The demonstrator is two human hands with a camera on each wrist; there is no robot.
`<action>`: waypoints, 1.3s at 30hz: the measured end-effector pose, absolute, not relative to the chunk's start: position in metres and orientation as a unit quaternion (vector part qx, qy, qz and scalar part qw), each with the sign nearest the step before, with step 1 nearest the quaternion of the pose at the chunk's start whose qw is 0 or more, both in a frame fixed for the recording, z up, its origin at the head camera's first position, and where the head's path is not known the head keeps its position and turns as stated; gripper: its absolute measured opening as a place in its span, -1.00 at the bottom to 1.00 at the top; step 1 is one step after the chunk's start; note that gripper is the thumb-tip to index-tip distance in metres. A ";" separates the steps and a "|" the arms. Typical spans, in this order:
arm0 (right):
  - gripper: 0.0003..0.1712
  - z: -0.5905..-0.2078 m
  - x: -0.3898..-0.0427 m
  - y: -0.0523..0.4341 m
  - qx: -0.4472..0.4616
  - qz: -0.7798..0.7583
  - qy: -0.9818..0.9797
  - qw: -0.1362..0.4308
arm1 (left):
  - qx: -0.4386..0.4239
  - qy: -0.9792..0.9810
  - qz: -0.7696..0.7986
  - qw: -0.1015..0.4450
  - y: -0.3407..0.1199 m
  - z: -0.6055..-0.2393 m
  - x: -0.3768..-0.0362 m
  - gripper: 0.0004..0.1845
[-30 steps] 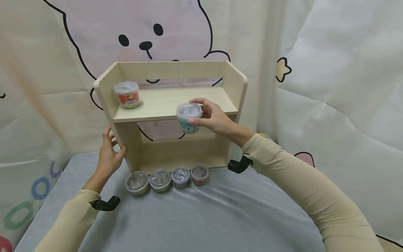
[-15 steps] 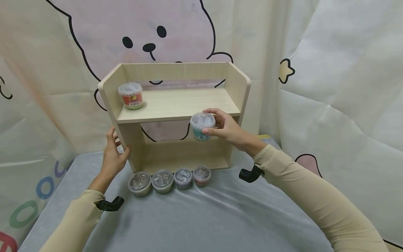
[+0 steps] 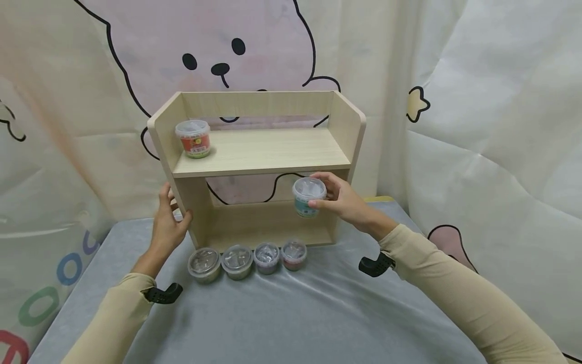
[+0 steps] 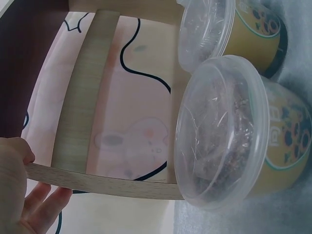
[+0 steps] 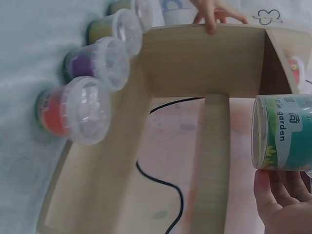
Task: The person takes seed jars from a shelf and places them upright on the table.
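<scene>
A light wooden two-level shelf point(image 3: 263, 151) stands on the grey table point(image 3: 291, 313). My right hand point(image 3: 338, 198) grips a small teal-labelled tub point(image 3: 308, 196) with a clear lid, held in the air at the mouth of the lower compartment, right side; the right wrist view shows the tub point(image 5: 282, 131) above my fingers point(image 5: 280, 200). My left hand point(image 3: 169, 222) holds the shelf's left side panel, thumb point(image 4: 17, 148) on its edge. A red-labelled tub point(image 3: 194, 138) sits at the left of the upper shelf.
Several lidded tubs point(image 3: 247, 259) stand in a row on the table in front of the shelf; two yellow ones point(image 4: 229, 131) fill the left wrist view. A cartoon-bear curtain point(image 3: 218, 55) hangs close behind and to the right.
My right hand has carried the teal tub down and to the right, from in front of the upper shelf's edge to the lower opening. The left hand stays on the side panel.
</scene>
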State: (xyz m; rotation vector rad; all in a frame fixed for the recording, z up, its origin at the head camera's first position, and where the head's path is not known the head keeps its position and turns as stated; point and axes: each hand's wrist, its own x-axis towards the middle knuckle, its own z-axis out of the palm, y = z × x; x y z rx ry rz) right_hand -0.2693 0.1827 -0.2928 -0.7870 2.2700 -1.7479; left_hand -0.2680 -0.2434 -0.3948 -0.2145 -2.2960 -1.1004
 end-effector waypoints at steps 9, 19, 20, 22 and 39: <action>-0.23 -0.317 -0.270 0.197 -0.246 -0.585 0.768 0.092 | -0.080 -0.862 -0.409 0.288 -0.242 -0.396 -0.269 -0.08; -0.17 -0.357 -0.271 0.210 -0.240 -0.587 0.767 0.095 | -0.078 -0.863 -0.414 0.279 -0.239 -0.396 -0.269 -0.09; -0.16 -0.361 -0.271 0.210 -0.239 -0.585 0.769 0.097 | -0.077 -0.863 -0.413 0.280 -0.240 -0.396 -0.269 -0.09; -0.15 -0.368 -0.271 0.211 -0.236 -0.583 0.771 0.103 | -0.076 -0.863 -0.411 0.283 -0.240 -0.396 -0.268 -0.08; -0.19 -0.406 -0.274 0.217 -0.209 -0.579 0.784 0.077 | -0.078 -0.865 -0.400 0.293 -0.242 -0.395 -0.268 -0.09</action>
